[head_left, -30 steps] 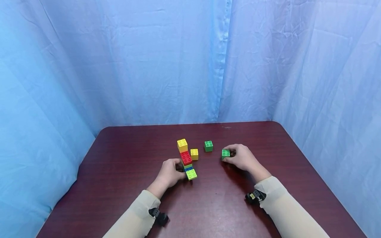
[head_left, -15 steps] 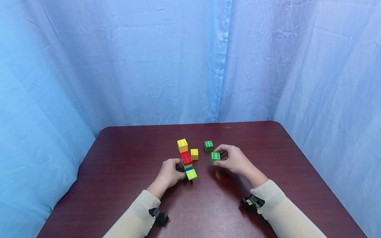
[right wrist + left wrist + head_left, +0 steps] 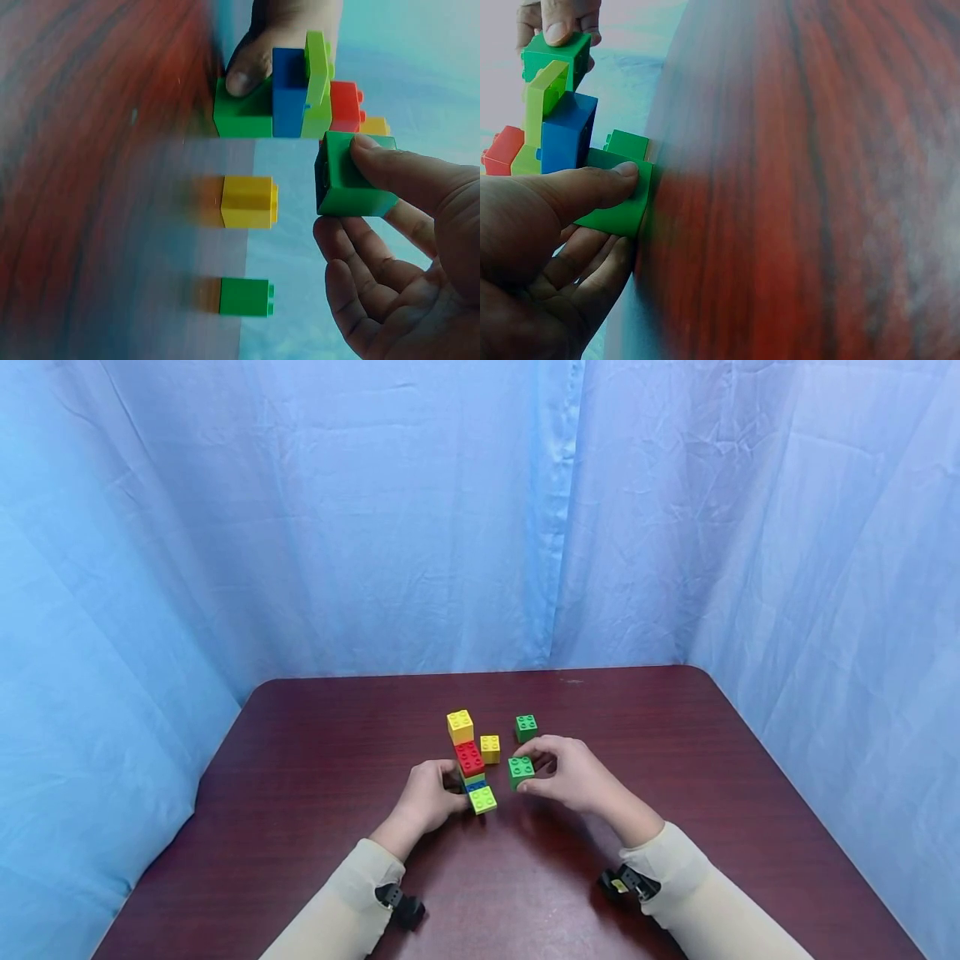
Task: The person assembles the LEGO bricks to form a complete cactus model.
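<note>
My left hand (image 3: 425, 797) grips the bottom of a stack of toy building bricks, its thumb lying on the green base brick (image 3: 619, 202). Above that base come a blue brick (image 3: 287, 94), thin lime pieces, a red brick (image 3: 470, 760) and a yellow brick (image 3: 460, 727). One lime piece (image 3: 482, 800) juts out toward the near side. Raised off the table, a square green brick (image 3: 358, 176) is pinched between thumb and fingers of my right hand (image 3: 576, 774). It is just right of the stack in the head view, studs up.
On the dark wood table (image 3: 315, 727), a loose yellow brick (image 3: 490, 750) stands right behind the stack. A second loose green brick (image 3: 526, 728) is farther back, beyond my right fingers. Blue curtains (image 3: 375, 527) hang behind and beside the table.
My right hand has carried the green brick left and a little nearer, from the right side of the table to close beside the stack. The left hand and stack have stayed put.
</note>
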A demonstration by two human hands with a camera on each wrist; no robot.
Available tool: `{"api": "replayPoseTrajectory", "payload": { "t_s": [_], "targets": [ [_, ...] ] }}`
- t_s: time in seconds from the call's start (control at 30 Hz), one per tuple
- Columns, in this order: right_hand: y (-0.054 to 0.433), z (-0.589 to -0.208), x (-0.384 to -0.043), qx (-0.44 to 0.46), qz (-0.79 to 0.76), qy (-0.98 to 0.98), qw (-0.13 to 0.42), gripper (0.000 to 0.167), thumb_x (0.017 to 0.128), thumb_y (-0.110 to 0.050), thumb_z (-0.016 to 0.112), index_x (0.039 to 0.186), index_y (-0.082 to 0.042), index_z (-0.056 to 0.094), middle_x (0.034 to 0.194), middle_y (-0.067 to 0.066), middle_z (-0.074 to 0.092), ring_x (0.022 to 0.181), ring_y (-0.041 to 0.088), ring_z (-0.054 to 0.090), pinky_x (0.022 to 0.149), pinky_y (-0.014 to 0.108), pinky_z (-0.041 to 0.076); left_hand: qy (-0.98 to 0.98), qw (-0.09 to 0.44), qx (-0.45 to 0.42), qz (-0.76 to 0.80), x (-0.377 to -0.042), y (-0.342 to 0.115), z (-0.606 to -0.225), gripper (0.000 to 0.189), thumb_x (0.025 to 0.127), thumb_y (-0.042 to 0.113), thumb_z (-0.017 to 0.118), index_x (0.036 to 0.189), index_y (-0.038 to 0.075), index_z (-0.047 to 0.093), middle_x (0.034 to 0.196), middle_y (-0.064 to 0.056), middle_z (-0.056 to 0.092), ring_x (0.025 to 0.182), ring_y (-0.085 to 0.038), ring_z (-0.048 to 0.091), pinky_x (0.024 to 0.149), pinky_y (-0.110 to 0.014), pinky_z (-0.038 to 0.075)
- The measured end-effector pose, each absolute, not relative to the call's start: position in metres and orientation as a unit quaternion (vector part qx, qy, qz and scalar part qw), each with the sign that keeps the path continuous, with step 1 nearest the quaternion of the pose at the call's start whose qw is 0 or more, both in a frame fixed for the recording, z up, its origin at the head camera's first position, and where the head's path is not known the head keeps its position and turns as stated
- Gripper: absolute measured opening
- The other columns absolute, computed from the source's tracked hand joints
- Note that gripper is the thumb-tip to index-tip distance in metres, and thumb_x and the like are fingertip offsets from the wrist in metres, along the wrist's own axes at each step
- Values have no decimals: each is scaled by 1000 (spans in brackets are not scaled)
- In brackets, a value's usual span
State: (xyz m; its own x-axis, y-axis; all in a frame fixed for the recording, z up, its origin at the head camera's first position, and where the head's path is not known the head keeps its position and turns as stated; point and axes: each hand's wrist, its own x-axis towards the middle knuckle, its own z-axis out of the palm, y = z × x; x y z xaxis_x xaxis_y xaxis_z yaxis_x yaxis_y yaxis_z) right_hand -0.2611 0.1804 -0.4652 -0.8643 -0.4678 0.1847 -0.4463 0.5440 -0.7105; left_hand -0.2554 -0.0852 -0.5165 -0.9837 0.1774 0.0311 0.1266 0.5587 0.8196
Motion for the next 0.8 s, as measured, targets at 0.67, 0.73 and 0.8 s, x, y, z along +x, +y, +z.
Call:
{"api": "replayPoseTrajectory", "payload": {
  "t_s": [0.67, 0.73, 0.8],
  "targets": [
    [160, -456, -242, -295, -425, 856, 17, 40, 82, -15, 92, 118, -19, 74, 100, -7, 69, 89, 19, 68, 75, 30, 60, 884, 19, 87, 459, -256, -85, -516, 28, 76, 4, 91, 99, 12, 79, 86, 5, 73, 87, -17, 70, 82, -39, 59],
    [158, -456, -241, -295, -430, 853, 23, 41, 82, -15, 92, 119, -19, 74, 99, -6, 69, 89, 23, 69, 74, 30, 60, 884, 23, 85, 460, -256, -85, -515, 27, 77, 4, 91, 100, 13, 79, 87, 5, 74, 88, -17, 71, 83, -39, 59],
    [156, -456, -240, -291, -435, 852, 32, 41, 83, -15, 92, 119, -21, 73, 98, -7, 69, 89, 25, 69, 74, 30, 60, 884, 25, 86, 460, -256, -85, -515, 27, 77, 4, 91, 100, 13, 79, 87, 5, 74, 88, -17, 71, 83, -39, 59]
  ]
}}
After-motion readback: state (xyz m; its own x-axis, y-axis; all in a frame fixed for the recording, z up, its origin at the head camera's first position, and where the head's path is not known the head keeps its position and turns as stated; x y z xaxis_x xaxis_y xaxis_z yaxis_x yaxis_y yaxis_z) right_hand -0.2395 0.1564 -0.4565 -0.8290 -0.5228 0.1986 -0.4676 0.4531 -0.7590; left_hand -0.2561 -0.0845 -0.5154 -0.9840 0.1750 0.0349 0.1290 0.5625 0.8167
